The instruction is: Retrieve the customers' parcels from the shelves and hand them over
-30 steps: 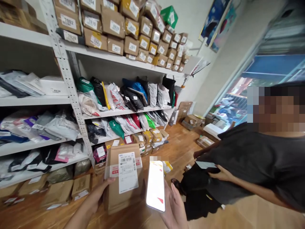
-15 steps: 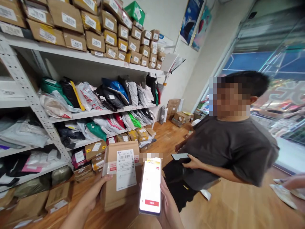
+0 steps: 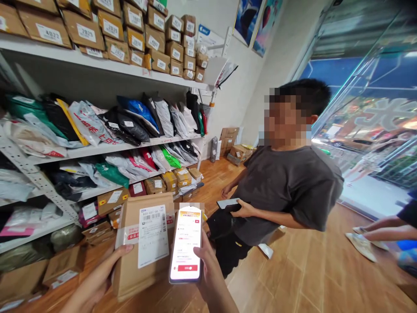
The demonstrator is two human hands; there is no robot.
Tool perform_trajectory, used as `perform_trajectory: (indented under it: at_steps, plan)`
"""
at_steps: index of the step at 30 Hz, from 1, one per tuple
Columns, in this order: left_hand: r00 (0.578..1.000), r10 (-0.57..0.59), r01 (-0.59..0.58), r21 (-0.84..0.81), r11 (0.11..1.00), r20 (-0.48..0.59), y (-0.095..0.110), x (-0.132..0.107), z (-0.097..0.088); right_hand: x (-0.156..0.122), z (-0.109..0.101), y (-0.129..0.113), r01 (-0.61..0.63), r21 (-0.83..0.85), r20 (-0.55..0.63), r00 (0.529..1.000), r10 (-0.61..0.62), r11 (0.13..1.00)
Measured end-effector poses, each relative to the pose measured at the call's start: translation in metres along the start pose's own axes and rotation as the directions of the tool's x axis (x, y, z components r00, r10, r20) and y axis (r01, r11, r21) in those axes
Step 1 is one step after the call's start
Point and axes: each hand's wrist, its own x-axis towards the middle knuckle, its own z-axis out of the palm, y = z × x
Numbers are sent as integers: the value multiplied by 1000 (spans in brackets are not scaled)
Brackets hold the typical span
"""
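Observation:
My left hand [image 3: 97, 278] grips the left edge of a brown cardboard parcel [image 3: 130, 265] with a white barcode label [image 3: 152, 234], held upright in front of me. My right hand [image 3: 210, 274] holds a lit smartphone [image 3: 185, 245] just right of the parcel, its screen facing me and overlapping the parcel's right edge. A person in a dark grey T-shirt [image 3: 289, 187] stands close on the right, holding another phone [image 3: 228, 203] in one hand.
Metal shelves [image 3: 39, 184] on the left hold cardboard boxes [image 3: 137, 39] on top and plastic mail bags [image 3: 130, 117] below. More boxes [image 3: 239, 152] sit on the wooden floor by the far wall. Glass doors [image 3: 368, 117] are at right, and another person's legs [image 3: 374, 237] are at the right edge.
My view swung to the right, so the shelves slid left and the person in the grey shirt came fully into view. The phone screen now shows a different page.

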Motion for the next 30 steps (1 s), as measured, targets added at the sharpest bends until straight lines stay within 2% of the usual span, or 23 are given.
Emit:
perform_trajectory:
  at_steps: [8, 16, 21, 27, 30]
  plan:
    - [999, -36, 35, -26, 999, -35, 0, -1, 4, 6, -14, 5, 3, -51, 72, 997, 1, 999]
    - [999, -33, 34, -38, 999, 32, -3, 0, -3, 3, -11, -1, 21, -118, 120, 993, -6, 993]
    - [1000, 5, -5, -55, 998, -5, 0, -7, 1, 4, -15, 5, -6, -128, 95, 995, 19, 992]
    - [998, 65, -64, -93, 994, 3, 0, -9, 1, 8, -14, 12, 22, -72, 54, 998, -18, 997]
    - [998, 59, -56, -96, 994, 28, 3, -11, 1, 8, -11, 10, 20, -70, 48, 999, -17, 997]
